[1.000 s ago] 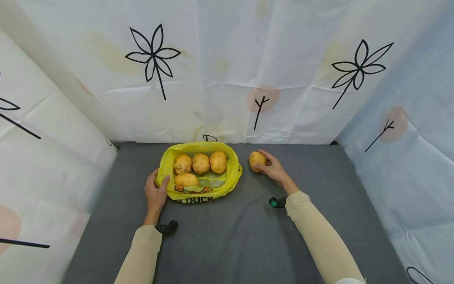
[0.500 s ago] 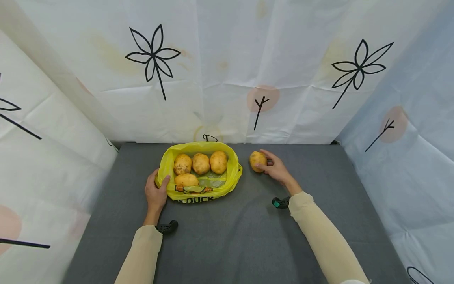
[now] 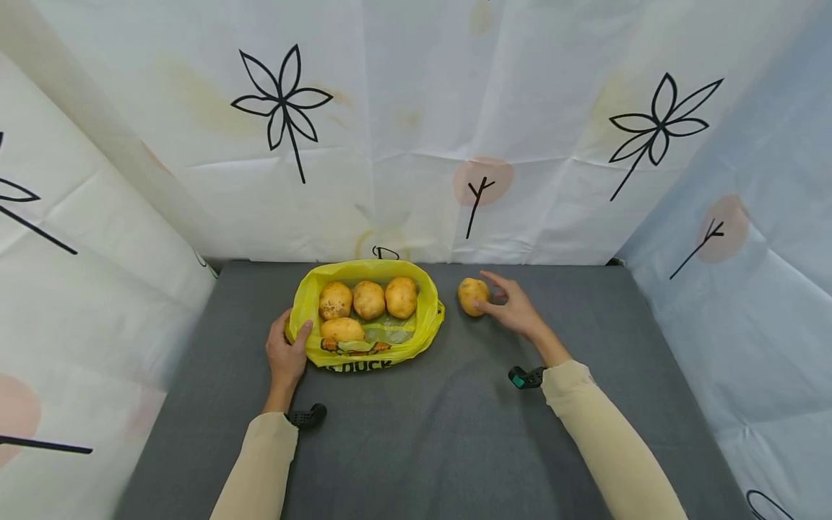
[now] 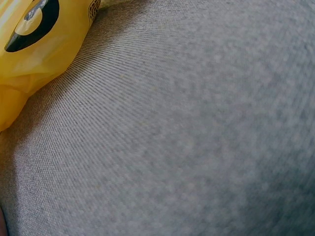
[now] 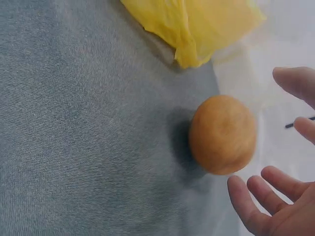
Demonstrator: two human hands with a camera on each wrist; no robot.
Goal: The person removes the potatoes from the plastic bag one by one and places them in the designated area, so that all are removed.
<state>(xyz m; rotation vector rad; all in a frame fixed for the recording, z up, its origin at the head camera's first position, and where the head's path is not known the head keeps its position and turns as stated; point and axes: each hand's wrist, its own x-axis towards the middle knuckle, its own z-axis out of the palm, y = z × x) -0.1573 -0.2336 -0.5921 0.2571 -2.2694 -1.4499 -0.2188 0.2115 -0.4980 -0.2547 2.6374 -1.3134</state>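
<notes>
A yellow plastic bag (image 3: 429,328) stands with its mouth spread wide on the grey table. Inside it lie several potatoes, among them a longer potato (image 3: 342,329) near the front. My left hand (image 3: 286,355) grips the bag's left side, thumb over the edge and fingers along the outside. To the right of the bag, a single potato (image 3: 473,297) sits on the table. Beside that potato is my right hand (image 3: 516,310), its fingers spread and holding nothing. In the right wrist view, gaps show between the potato (image 5: 222,134) and the fingers (image 5: 246,204).
White cloth (image 3: 416,144) printed with black flowers and pink circles hangs behind the table and at both sides. Dark cameras are strapped to both wrists, one near the left sleeve (image 3: 260,455). Grey table surface (image 3: 422,448) lies in front of the bag.
My right hand has let go of the single potato, spread its fingers and drawn back to the right. The left hand and the bag stay where they were.
</notes>
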